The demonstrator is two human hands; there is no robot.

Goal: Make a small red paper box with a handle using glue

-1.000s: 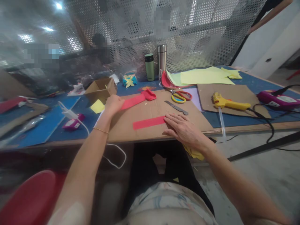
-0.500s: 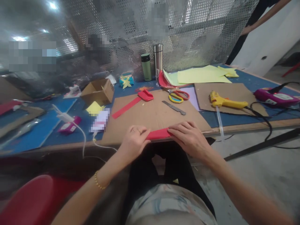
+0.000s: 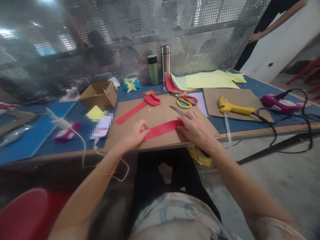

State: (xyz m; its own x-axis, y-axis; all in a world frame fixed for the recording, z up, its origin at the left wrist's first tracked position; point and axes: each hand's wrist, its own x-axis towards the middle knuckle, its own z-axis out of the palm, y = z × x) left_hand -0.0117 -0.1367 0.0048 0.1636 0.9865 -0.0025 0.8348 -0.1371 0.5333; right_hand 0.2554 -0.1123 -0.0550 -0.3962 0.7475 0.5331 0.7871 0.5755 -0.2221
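A red strip is held by both hands over the near part of a cardboard sheet.

At far left, an open cardboard box is set on the blue table, with yellow paper laid just in front of it. Further right, a second strip is laid on the sheet, a folded red piece at its far end. The held strip's left end is pinched between thumb and fingers of the left hand; its right end is gripped in the bent fingers of the right hand, though the fingertips there seem partly hidden. A metal blade is partly covered by that hand. Scissors are placed behind it, and at right a yellow glue gun is rested on smaller cardboard.
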